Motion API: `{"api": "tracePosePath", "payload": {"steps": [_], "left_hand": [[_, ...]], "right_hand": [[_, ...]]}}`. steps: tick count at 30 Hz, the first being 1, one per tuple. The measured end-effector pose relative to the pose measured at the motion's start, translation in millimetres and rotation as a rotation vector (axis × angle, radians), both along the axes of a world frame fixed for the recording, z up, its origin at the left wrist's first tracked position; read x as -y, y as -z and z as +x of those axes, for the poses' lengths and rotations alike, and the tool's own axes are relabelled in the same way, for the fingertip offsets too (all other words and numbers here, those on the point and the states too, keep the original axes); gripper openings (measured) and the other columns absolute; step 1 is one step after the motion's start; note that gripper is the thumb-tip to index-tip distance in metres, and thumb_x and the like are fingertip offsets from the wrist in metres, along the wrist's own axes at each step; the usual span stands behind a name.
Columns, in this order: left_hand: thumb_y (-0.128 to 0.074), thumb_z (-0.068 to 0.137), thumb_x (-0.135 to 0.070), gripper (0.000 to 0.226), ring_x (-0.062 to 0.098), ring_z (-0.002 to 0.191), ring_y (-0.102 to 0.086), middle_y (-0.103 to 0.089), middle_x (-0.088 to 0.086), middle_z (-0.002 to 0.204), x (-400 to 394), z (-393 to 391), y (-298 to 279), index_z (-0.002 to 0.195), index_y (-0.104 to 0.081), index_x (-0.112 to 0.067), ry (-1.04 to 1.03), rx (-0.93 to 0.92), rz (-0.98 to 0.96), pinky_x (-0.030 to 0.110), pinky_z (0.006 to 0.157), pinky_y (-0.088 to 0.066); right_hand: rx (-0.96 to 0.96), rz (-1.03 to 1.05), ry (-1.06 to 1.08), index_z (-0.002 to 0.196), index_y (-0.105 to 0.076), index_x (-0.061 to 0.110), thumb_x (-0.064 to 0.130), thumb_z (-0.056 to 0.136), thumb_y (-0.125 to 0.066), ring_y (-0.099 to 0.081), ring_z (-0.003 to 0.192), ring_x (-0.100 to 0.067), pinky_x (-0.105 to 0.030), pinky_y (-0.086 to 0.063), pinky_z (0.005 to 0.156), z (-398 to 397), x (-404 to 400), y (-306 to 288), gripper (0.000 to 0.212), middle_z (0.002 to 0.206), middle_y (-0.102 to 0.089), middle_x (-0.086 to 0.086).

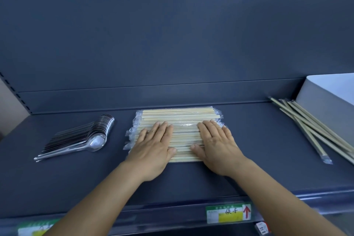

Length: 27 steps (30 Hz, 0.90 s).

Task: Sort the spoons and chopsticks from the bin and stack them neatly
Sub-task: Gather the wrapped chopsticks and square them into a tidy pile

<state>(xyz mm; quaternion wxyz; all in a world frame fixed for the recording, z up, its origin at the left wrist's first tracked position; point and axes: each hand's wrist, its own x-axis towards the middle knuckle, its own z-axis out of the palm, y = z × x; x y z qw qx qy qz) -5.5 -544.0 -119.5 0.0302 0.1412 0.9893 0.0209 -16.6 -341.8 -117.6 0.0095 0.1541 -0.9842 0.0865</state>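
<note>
Head view looks down on a dark blue metal shelf (249, 140) where a flat stack of pale wooden chopsticks (182, 120) in crinkled clear wrappers lies crosswise at the middle. Both grips lie wide and flat on it, left hand (153, 145) and right hand (216, 143) side by side with straight fingers pressing down. Shiny nested spoons (80, 138) sit well to the left; loose wrapped chopsticks (310, 130) lean beside a grey bin (325, 99) at the right.
</note>
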Motion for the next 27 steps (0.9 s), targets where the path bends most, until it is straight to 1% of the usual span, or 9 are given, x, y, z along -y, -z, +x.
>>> {"api": "tracePosePath", "payload": {"steps": [3, 5, 9, 12, 15, 18, 22, 25, 27], "left_hand": [[-0.01, 0.099, -0.049, 0.064, 0.01, 0.141, 0.025, 0.023, -0.004, 0.156, -13, 2, -11, 0.148, 0.02, -0.02, 0.0, -0.014, 0.037, 0.034, 0.112, 0.017], [-0.01, 0.099, -0.049, 0.064, 0.01, 0.142, 0.021, 0.018, -0.004, 0.158, -33, 2, -20, 0.148, 0.018, -0.019, 0.037, -0.05, 0.075, 0.033, 0.114, 0.015], [-0.018, 0.101, -0.044, 0.062, 0.014, 0.146, 0.008, 0.006, -0.001, 0.16, -87, 0, -30, 0.151, 0.006, -0.016, 0.133, -0.137, 0.129, 0.033, 0.115, 0.008], [-0.025, 0.101, -0.039, 0.062, 0.017, 0.146, 0.001, -0.002, 0.002, 0.16, -132, -3, -31, 0.152, -0.001, -0.014, 0.186, -0.166, 0.144, 0.034, 0.118, 0.001], [-0.028, 0.101, -0.038, 0.062, 0.019, 0.146, -0.002, -0.007, 0.003, 0.159, -175, -7, -28, 0.151, -0.004, -0.013, 0.225, -0.131, 0.16, 0.035, 0.118, -0.001], [-0.032, 0.101, -0.037, 0.061, 0.02, 0.144, -0.009, -0.015, 0.003, 0.156, -214, -14, -24, 0.151, -0.009, -0.012, 0.259, -0.111, 0.182, 0.034, 0.116, -0.007], [-0.035, 0.1, -0.035, 0.059, 0.019, 0.142, -0.016, -0.021, 0.002, 0.154, -259, -25, -18, 0.15, -0.014, -0.013, 0.283, -0.054, 0.214, 0.033, 0.115, -0.013], [-0.034, 0.1, -0.035, 0.058, 0.019, 0.142, -0.014, -0.02, 0.002, 0.155, -284, -32, -14, 0.15, -0.014, -0.013, 0.283, -0.003, 0.207, 0.033, 0.116, -0.012], [-0.034, 0.101, -0.035, 0.057, 0.019, 0.143, -0.014, -0.02, 0.002, 0.155, -295, -36, -12, 0.15, -0.015, -0.013, 0.272, 0.008, 0.203, 0.033, 0.116, -0.012]], "right_hand": [[-0.023, -0.051, -0.009, 0.151, -0.005, 0.017, 0.055, 0.095, -0.027, 0.004, 0.146, -0.015, -0.038, 0.004, 0.118, 1, -5, -5, 0.071, 0.158, -0.004, 0.002], [-0.058, -0.102, 0.009, 0.15, -0.007, 0.016, 0.051, 0.097, -0.03, 0.002, 0.146, -0.014, -0.038, 0.003, 0.117, 3, -12, -10, 0.068, 0.158, -0.006, 0.002], [-0.097, -0.135, 0.074, 0.15, -0.006, 0.015, 0.042, 0.098, -0.035, 0.001, 0.146, -0.015, -0.038, 0.001, 0.117, 5, -46, -19, 0.066, 0.158, -0.007, 0.002], [-0.109, -0.113, 0.15, 0.15, -0.006, 0.014, 0.041, 0.096, -0.039, -0.002, 0.146, -0.016, -0.038, -0.002, 0.117, 5, -86, -24, 0.069, 0.158, -0.009, 0.0], [-0.119, -0.085, 0.23, 0.149, -0.011, 0.015, 0.045, 0.093, -0.044, -0.01, 0.144, -0.018, -0.038, -0.007, 0.116, 6, -132, -26, 0.072, 0.156, -0.015, -0.001], [-0.109, -0.037, 0.303, 0.148, -0.015, 0.015, 0.05, 0.09, -0.047, -0.018, 0.141, -0.021, -0.037, -0.015, 0.113, 4, -176, -26, 0.075, 0.153, -0.02, -0.001], [-0.042, -0.006, 0.429, 0.143, -0.019, 0.016, 0.054, 0.087, -0.049, -0.028, 0.134, -0.027, -0.038, -0.023, 0.109, -7, -225, -26, 0.075, 0.147, -0.028, -0.005], [0.037, 0.007, 0.509, 0.143, -0.015, 0.014, 0.056, 0.087, -0.049, -0.033, 0.128, -0.032, -0.04, -0.028, 0.106, -16, -250, -22, 0.079, 0.143, -0.031, -0.01], [0.066, -0.014, 0.525, 0.145, -0.012, 0.012, 0.057, 0.086, -0.049, -0.033, 0.127, -0.033, -0.042, -0.029, 0.107, -20, -257, -15, 0.084, 0.141, -0.031, -0.012]]}}
